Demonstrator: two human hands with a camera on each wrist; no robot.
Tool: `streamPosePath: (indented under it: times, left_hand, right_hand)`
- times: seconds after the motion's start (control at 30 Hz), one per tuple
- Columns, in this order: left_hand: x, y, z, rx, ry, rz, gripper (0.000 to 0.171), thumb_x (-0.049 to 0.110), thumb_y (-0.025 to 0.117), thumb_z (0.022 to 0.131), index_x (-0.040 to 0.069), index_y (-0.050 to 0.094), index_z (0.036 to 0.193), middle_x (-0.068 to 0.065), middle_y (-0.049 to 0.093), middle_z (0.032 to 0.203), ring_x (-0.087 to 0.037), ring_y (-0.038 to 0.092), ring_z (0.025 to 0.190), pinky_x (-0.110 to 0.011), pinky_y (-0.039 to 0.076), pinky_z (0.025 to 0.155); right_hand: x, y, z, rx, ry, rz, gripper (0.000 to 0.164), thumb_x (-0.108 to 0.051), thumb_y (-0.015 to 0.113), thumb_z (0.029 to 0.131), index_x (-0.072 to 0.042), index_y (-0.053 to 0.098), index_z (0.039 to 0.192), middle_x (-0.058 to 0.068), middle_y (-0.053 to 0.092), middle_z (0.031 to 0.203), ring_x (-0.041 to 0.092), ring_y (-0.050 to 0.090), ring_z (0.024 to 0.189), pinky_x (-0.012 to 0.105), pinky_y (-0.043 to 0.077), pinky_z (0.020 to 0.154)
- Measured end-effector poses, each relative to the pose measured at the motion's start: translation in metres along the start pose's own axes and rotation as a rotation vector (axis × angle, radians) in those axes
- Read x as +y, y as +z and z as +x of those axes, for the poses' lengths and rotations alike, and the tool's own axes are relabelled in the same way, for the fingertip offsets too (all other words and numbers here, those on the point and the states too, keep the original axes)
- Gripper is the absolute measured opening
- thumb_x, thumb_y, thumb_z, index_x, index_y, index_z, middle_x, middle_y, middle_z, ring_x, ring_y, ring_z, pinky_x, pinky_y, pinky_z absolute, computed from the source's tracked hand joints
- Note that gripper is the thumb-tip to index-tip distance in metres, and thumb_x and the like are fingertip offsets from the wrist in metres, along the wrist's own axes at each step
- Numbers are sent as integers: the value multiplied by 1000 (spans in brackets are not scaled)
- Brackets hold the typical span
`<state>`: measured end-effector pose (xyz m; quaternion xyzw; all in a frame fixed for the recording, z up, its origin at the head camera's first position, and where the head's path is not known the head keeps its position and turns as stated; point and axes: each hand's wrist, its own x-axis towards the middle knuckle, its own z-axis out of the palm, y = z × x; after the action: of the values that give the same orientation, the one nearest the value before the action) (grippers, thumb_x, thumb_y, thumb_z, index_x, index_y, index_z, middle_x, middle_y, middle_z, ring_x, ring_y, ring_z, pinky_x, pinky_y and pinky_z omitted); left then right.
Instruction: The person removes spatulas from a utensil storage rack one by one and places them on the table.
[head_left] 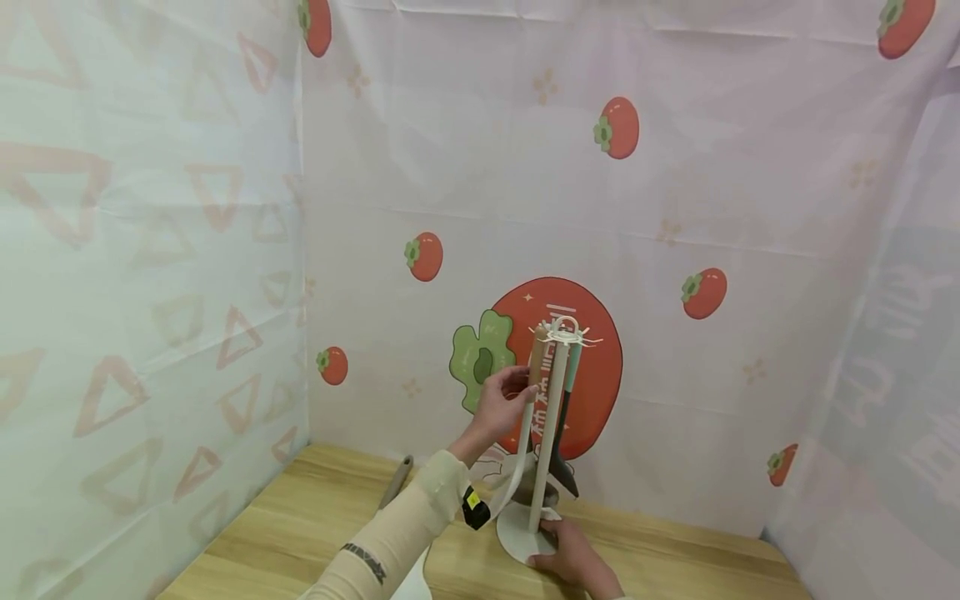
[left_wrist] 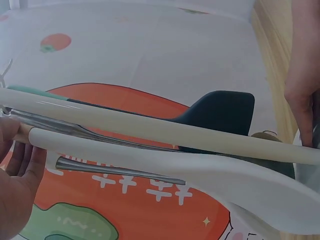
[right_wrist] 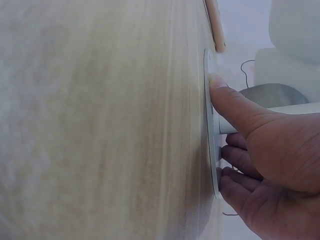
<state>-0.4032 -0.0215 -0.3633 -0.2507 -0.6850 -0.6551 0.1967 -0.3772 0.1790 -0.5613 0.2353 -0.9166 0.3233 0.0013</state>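
Observation:
A utensil stand with a cream post (head_left: 550, 442), a hooked ring (head_left: 567, 334) on top and a round base (head_left: 517, 533) stands on the table. My left hand (head_left: 504, 404) holds the wooden handle (head_left: 537, 360) of a white utensil (left_wrist: 150, 152) beside the post, near the hooks. The utensil's broad end points down; whether it hangs on a hook, I cannot tell. A dark turner (left_wrist: 220, 112) with a green handle (head_left: 573, 367) hangs behind the post. Low down, my right hand (right_wrist: 270, 150) grips the base, thumb on its rim and fingers by the post.
Left of the stand, a utensil with a grey-brown handle (head_left: 397, 482) lies on the wooden table (head_left: 285, 517), partly hidden by my left sleeve. A patterned cloth wall (head_left: 480, 167) rises behind. Metal utensil parts (left_wrist: 120, 171) show near the post.

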Motion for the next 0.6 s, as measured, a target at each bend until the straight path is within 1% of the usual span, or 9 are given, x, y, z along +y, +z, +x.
streamPosePath:
  times: [0.07,0.13,0.2,0.37,0.47,0.6]
  left_hand:
    - [1,-1,-1,0,-8,2,31,13,68,98,3,64,128,-14,68,116,-24,66,106,-37,55,93]
    - [2,-1,-2,2,-5,0,31,12,68,98,3,64,128,-15,68,116,-26,66,106,-39,55,94]
    - [3,-1,-3,3,-4,-3,32,11,68,98,3,64,128,-16,68,117,-28,66,107,-42,54,95]
    - [5,-2,-5,6,24,-16,33,9,68,97,1,64,129,-20,68,118,-33,65,108,-48,53,96]
    - [6,-2,-7,11,32,-15,34,9,68,97,1,64,130,-19,68,118,-32,66,107,-46,54,95]
    - [7,-3,-9,13,37,-10,37,11,70,96,3,64,132,-18,69,117,-30,67,106,-41,55,93]
  right_hand:
    - [1,1,0,-12,15,12,65,-29,87,81,11,64,127,27,65,127,44,60,118,61,48,97]
    - [1,1,0,-19,19,25,66,-29,87,81,11,64,128,27,65,128,44,60,118,62,47,97]
    - [1,0,0,-19,12,29,65,-29,87,82,11,64,128,27,65,128,44,60,118,61,47,96]
    - [0,-2,0,-13,-15,18,63,-27,87,82,10,64,127,26,65,128,42,60,118,59,49,96]
    - [0,-2,0,-13,-13,16,63,-27,87,82,10,64,128,26,65,129,41,60,118,58,49,96]
    - [1,-1,0,-8,-18,9,63,-27,87,81,10,65,127,25,65,128,40,61,117,56,50,95]
